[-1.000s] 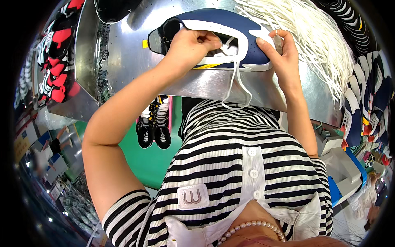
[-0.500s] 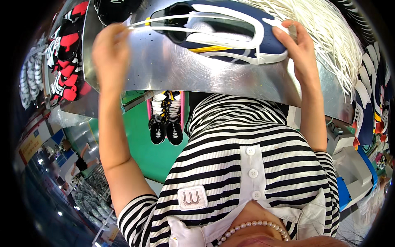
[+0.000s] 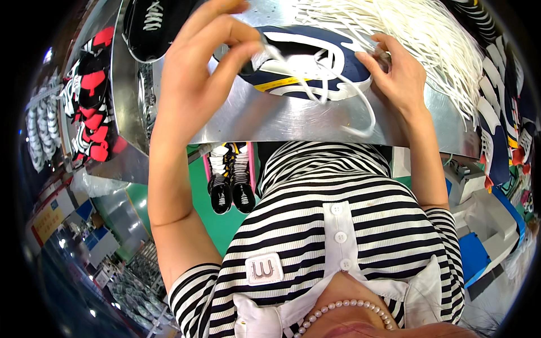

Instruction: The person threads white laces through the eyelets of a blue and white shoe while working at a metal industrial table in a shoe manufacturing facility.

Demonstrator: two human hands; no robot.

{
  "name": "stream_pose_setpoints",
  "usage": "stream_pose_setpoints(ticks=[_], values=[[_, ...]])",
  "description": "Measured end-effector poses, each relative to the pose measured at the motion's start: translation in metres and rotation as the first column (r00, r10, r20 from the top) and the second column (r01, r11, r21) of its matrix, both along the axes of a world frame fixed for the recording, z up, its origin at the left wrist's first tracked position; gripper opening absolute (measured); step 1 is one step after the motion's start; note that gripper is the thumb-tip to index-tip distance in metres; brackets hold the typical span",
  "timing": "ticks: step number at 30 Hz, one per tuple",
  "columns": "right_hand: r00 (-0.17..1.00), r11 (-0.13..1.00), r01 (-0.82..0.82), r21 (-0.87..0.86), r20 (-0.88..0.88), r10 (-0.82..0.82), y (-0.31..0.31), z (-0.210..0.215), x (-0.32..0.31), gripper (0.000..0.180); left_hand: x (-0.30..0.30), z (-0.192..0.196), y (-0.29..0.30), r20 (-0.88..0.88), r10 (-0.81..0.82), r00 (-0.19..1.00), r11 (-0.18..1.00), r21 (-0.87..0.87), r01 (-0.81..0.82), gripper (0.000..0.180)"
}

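A navy shoe upper (image 3: 348, 63) with white trim and a yellow stripe lies on the metal tabletop (image 3: 282, 121), its toe toward the right. A white shoelace (image 3: 366, 104) runs through its opening and hangs in loose loops over the near side. My left hand (image 3: 203, 73) is above the heel end, thumb and forefinger pinched on the blurred lace. At the toe, my right hand (image 3: 399, 73) grips the upper's edge between thumb and fingers. A small greyish piece shows among those fingers; its kind is unclear.
Loose white laces (image 3: 414, 45) are heaped at the far right. A black shoe (image 3: 149, 25) stands far left, beyond red, black and white shoe parts (image 3: 93, 107). Navy and white uppers (image 3: 496, 132) hang at right. Below the table edge are black laced shoes (image 3: 231, 183).
My left hand has moved right and nearer the upper's opening. The laces, stretched out leftward before, now hang in slack loops. The view has shifted slightly; my right hand stays at the toe.
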State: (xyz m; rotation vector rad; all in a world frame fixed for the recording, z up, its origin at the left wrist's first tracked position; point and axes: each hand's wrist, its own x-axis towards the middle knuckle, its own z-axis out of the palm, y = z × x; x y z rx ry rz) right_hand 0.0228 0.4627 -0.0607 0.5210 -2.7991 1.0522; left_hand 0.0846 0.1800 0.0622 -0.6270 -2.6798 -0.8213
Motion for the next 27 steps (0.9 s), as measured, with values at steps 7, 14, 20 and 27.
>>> stream_pose_setpoints(ticks=[7,14,20,27], values=[[0.834,0.692,0.026,-0.721,0.398,0.383,-0.027,0.021,0.018,0.018,-0.024,-0.034,0.050,-0.029,-0.093,0.995,0.993,-0.075,0.090,0.008],[0.694,0.565,0.292,-0.772,0.577,0.431,-0.039,0.025,0.020,0.017,0.011,-0.039,0.031,0.190,0.228,0.955,0.971,-0.116,-0.209,0.014],[0.772,0.674,0.201,-0.711,0.539,0.338,-0.054,0.003,0.021,0.027,-0.017,-0.079,0.018,0.959,-0.165,0.230,0.765,0.272,-0.584,0.062],[0.874,0.881,0.011,-0.474,0.432,0.222,-0.059,0.003,0.024,0.038,0.004,-0.093,0.056,0.785,0.105,0.610,0.691,0.384,-0.613,0.025]])
